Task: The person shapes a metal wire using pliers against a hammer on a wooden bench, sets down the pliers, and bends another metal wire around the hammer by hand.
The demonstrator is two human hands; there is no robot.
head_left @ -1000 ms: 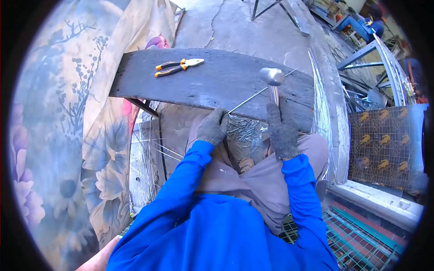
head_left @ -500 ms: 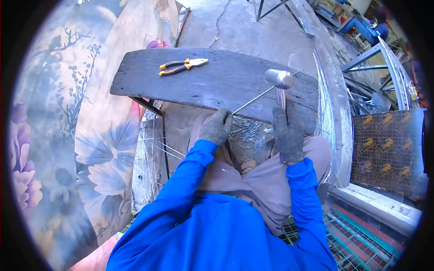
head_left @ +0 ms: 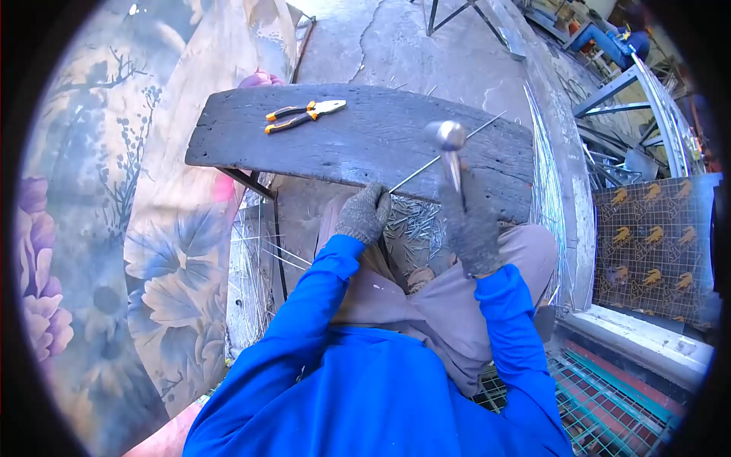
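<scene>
My gloved left hand [head_left: 364, 214] is closed on one end of a thin metal rod [head_left: 417, 174] at the near edge of a dark wooden bench [head_left: 365, 129]. The rod slants over the bench top toward the far right. A hammer [head_left: 451, 139] with a shiny metal head is in my gloved right hand [head_left: 472, 232], its fingers wrapped round the handle. The hammer head, slightly blurred, hovers near the rod. Orange-and-black pliers [head_left: 306, 116] lie on the bench's left part.
Many short metal pieces [head_left: 417, 225] lie below the bench's near edge. Long thin rods [head_left: 544, 183] stand along its right end. A floral cloth [head_left: 175, 228] hangs at left. Another person [head_left: 613, 44] is at the upper right, beyond a metal frame [head_left: 647, 107].
The hammer in my right hand has swung left and its head is tilted differently. My left hand stays on the rod. The view has shifted slightly.
</scene>
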